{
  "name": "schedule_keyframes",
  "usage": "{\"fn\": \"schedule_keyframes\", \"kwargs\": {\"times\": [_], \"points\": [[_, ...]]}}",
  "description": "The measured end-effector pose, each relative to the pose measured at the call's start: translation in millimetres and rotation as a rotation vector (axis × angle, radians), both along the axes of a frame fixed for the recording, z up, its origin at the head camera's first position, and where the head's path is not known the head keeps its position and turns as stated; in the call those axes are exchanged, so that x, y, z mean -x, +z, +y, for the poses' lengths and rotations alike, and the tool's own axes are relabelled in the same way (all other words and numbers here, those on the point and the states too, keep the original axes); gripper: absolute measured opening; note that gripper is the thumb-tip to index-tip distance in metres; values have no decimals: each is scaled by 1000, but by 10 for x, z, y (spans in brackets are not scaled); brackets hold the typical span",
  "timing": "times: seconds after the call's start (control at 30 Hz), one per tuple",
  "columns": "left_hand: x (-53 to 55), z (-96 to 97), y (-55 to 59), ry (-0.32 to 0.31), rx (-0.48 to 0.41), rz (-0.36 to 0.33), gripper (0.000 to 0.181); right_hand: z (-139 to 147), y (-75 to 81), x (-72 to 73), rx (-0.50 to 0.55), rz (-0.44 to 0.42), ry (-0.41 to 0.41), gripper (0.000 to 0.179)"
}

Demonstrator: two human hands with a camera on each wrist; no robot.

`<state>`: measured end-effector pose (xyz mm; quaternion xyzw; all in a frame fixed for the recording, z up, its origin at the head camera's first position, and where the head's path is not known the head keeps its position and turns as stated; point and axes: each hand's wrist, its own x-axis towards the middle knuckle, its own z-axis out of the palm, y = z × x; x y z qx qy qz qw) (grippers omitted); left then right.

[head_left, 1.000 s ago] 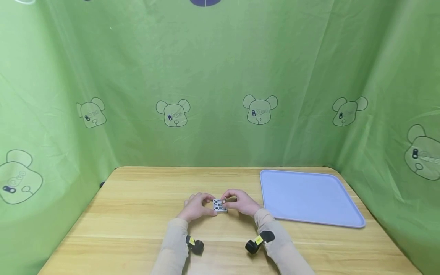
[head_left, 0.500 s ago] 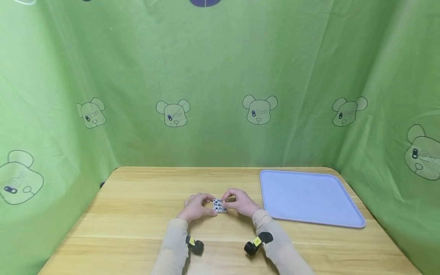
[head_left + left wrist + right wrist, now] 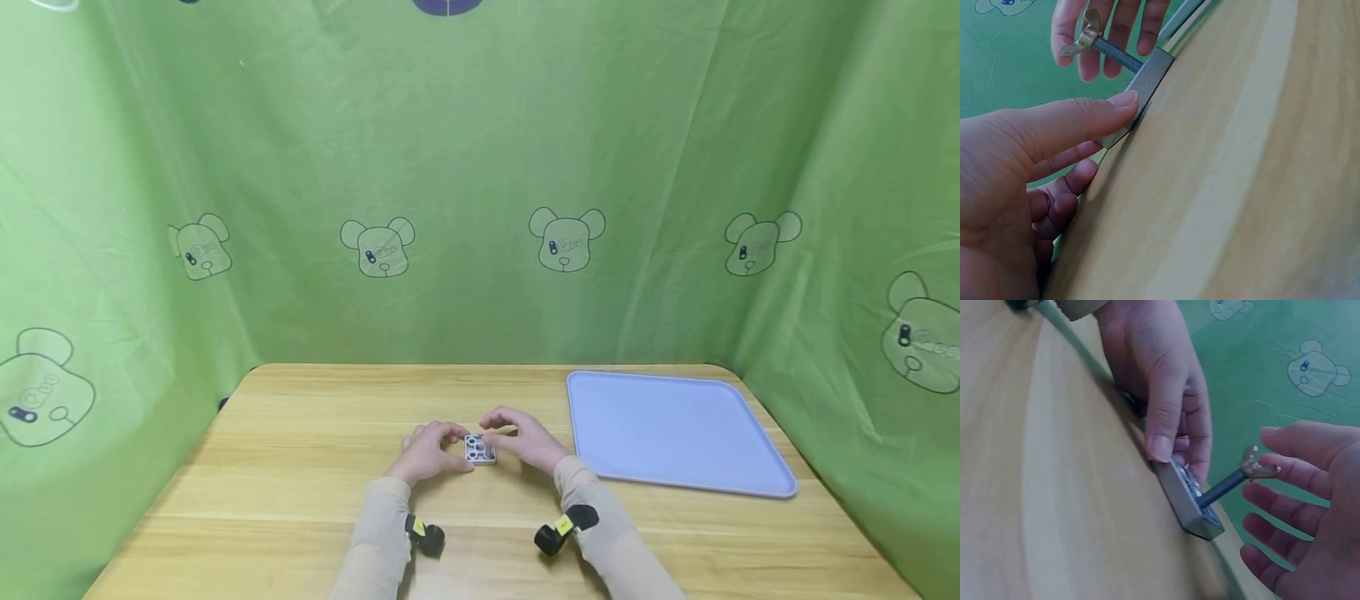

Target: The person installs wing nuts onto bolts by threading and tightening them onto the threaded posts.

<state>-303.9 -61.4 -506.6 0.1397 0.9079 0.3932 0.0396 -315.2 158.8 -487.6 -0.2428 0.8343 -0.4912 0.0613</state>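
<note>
A small square grey metal block (image 3: 480, 457) with round holes in its top lies on the wooden table. From it rises a threaded bolt (image 3: 1119, 55), carrying a brass-coloured wing nut (image 3: 1254, 467) at its upper end. My left hand (image 3: 429, 452) grips the block's left side between thumb and fingers. Around the wing nut, my right hand (image 3: 528, 437) hovers with thumb and fingers spread apart, holding nothing. The bolt's lower end is hidden inside the block.
A pale blue tray (image 3: 675, 433) lies at the table's right, beyond my right forearm. Green cloth (image 3: 472, 317) printed with bear heads hangs behind and along both sides of the wooden table (image 3: 330, 400).
Earlier, my right thumb and index finger pinched the wing nut; now they have parted and the index finger has lifted. My left hand and the block have stayed in place.
</note>
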Motion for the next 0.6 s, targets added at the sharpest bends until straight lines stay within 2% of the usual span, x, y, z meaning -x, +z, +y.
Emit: {"fn": "schedule_keyframes", "kwargs": {"times": [0.17,0.3,0.47,0.6], "points": [[-1,2,0,6,3,3,54,51,47,-5,22,5,32,26],[-5,5,1,8,2,3,54,64,65,-9,42,-30,64,27],[-6,6,3,9,1,0,54,68,60,-7,24,-59,95,29],[-7,5,5,5,1,4,54,67,57,-8,6,-46,99,28]]}}
